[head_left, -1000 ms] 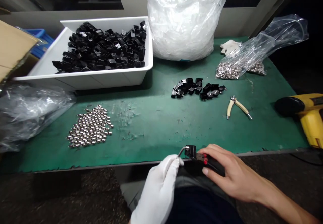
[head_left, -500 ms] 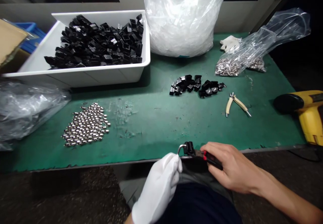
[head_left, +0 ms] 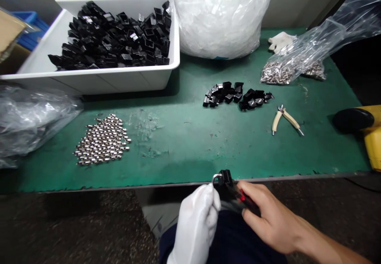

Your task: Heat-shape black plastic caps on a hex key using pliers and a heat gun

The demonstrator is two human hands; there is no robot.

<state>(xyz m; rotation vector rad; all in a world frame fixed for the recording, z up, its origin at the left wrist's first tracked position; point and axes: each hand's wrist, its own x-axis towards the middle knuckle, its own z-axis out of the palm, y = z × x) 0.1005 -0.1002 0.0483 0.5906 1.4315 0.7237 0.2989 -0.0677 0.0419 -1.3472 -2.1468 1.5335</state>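
My left hand (head_left: 198, 220), in a white glove, is closed in a pinch on a curved metal rod (head_left: 214, 175). The upper end of that rod meets a black plastic piece (head_left: 225, 177) just off the bench's front edge. Bare and wrapped round red-and-black handled pliers (head_left: 249, 205), my right hand (head_left: 269, 216) holds them with the jaws toward the black piece. Whether the jaws grip it is hard to make out. Farther back on the bench lies a cluster of similar black pieces (head_left: 229, 93), some with metal parts showing.
A white bin (head_left: 119, 79) heaped with black plastic pieces stands back left. Small metal sleeves (head_left: 102, 141) lie in front of it. Cream-handled cutters (head_left: 285, 118), a bag of metal parts (head_left: 276, 73), a yellow power tool (head_left: 373, 145) and a large plastic bag (head_left: 220, 18) also occupy the green bench (head_left: 178, 145).
The view has shifted a little. Both hands sit slightly lower and to the right in it, and the pliers now slope more steeply at the black piece. Both holds are kept.
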